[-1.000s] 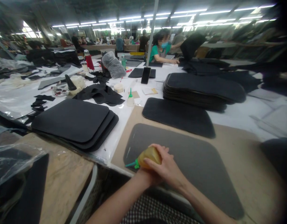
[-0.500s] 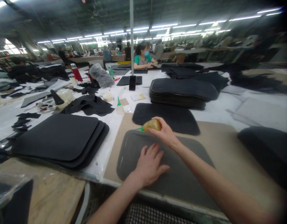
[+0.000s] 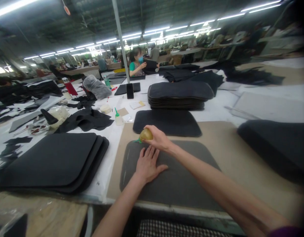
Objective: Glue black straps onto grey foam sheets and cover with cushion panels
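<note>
A grey rounded panel point(image 3: 189, 174) lies flat on a tan board point(image 3: 231, 144) at the table's front edge. My left hand point(image 3: 148, 164) rests on the panel with its fingers spread. Just beyond it, my right hand point(image 3: 158, 138) is wrapped round a squeeze bottle point(image 3: 146, 134) of amber liquid. The bottle is tipped on its side, its green nozzle pointing left at the panel's far edge; whether the tip touches cannot be made out. Shiny wet-looking streaks run along the panel's left edge. Behind the bottle lies a black rounded panel point(image 3: 166, 122).
Stacked black panels point(image 3: 50, 158) stand at the left, and another stack point(image 3: 179, 95) at the back. A second green-tipped bottle point(image 3: 119, 120), a phone point(image 3: 130, 91) and black scraps point(image 3: 88, 118) lie beyond the board. Across the table a person point(image 3: 138, 64) holds a dark piece.
The view has turned and tilted. My right hand has turned the bottle, its nozzle staying by the panel's far left edge. My left hand stays spread on the panel. The person opposite has raised a dark piece.
</note>
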Demonstrator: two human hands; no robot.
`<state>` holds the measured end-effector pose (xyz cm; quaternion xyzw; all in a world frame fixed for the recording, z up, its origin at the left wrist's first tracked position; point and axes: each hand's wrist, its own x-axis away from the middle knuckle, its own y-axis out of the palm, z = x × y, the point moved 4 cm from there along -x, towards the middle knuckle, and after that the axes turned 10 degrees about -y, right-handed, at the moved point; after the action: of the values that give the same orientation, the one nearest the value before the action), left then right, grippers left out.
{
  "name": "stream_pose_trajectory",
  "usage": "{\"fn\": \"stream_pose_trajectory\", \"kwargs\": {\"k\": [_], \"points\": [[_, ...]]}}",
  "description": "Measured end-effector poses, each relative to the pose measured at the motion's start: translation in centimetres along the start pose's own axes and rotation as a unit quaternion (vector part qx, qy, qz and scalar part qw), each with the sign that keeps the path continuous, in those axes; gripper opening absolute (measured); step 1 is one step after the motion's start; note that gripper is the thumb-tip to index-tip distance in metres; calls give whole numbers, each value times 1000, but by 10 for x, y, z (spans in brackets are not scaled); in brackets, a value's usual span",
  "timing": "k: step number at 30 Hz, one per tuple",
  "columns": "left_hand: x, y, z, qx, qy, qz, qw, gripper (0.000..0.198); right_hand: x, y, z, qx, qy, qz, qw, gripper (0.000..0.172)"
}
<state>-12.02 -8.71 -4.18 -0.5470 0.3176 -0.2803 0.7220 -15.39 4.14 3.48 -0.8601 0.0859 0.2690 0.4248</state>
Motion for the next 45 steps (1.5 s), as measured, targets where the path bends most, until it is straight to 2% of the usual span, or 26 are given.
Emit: {"fn": "stream_pose_trajectory", "kwargs": {"k": [6,12,15,22,31,45], "points": [[-2,3,1,-14,4,-10,1000,82,4,-14,3,-12,26,40,999,51],[-1,-3,3,-1,0,5,1000,76,-2,14,-8,-41,-9,-2,999,56],[-1,-5,5,-3,0,3,1000,75,-1,18,-6,-33,-3,-1,999,55],[-1,-4,4,-8,3,-4,1000,77,4,-4,5,-1,24,25,999,52],[-1,-2,4,-7,6,-5,1000,77,18,-13,9,16,40,33,999,49],[-3,2,8,-43,10,-7,999,74,62,-75,31,58,84,46,994,48]]}}
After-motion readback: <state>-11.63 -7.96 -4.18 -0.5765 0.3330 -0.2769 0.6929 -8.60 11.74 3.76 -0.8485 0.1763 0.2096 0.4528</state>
